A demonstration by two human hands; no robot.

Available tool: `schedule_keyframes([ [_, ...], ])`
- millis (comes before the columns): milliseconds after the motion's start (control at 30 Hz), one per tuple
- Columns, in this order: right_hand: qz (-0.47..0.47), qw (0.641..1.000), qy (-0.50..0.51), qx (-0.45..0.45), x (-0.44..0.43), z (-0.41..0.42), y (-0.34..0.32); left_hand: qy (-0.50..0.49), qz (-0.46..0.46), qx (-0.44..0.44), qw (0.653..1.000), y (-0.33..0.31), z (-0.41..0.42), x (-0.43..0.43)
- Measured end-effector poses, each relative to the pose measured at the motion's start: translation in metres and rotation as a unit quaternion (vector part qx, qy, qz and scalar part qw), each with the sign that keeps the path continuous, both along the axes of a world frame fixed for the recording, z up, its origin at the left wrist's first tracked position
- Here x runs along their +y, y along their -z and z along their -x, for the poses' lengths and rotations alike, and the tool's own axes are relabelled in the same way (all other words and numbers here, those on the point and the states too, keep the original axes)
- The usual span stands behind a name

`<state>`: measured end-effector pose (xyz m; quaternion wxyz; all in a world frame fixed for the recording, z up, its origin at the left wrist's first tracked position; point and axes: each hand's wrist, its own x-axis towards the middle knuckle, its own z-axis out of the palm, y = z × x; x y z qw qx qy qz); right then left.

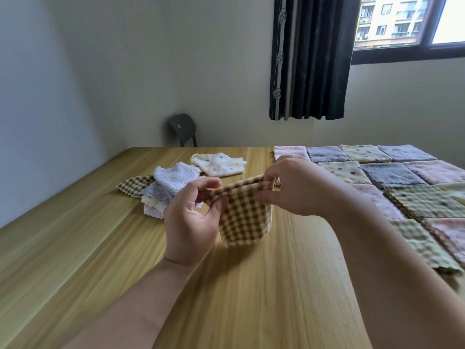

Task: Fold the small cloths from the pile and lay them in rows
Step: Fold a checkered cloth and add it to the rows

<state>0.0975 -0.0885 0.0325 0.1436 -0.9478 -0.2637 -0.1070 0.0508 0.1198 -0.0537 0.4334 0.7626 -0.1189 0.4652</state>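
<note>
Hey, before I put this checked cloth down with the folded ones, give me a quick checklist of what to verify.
1. Left hand pinches the checked cloth at its top edge: ok.
2. Right hand pinches the other end: ok.
3. Cloth doubled over, two layers at the top: ok.
4. Lower edges line up: cannot tell, back layer hidden.
5. Free slot in the rows of folded cloths: cannot tell, they run out of frame.
6. Bare table beside the rows: ok.

Wooden table [75,248]; dark chair [183,129] behind far edge; black curtain [312,59] beside window [427,52] (apartment block [392,18] outside).
</note>
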Motion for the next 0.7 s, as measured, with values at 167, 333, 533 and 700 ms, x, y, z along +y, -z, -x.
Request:
schedule_keyframes([
  [167,-0.099,0.994,-0.021,0.047,-0.002,0.006,-0.007,0.022,0.048,0.058,0.997,-0.002,-0.002,0.004],
  [333,-0.119,0.991,-0.033,0.055,0.0,0.008,-0.009,0.103,0.139,0.119,0.978,-0.003,0.001,-0.001],
  [533,-0.07,0.994,-0.043,0.067,0.003,0.017,-0.013,0.119,0.157,0.141,0.97,-0.005,0.007,-0.009],
  [700,-0.012,0.988,-0.063,0.143,0.003,0.023,-0.016,0.11,0.141,0.121,0.976,-0.007,0.007,-0.011],
])
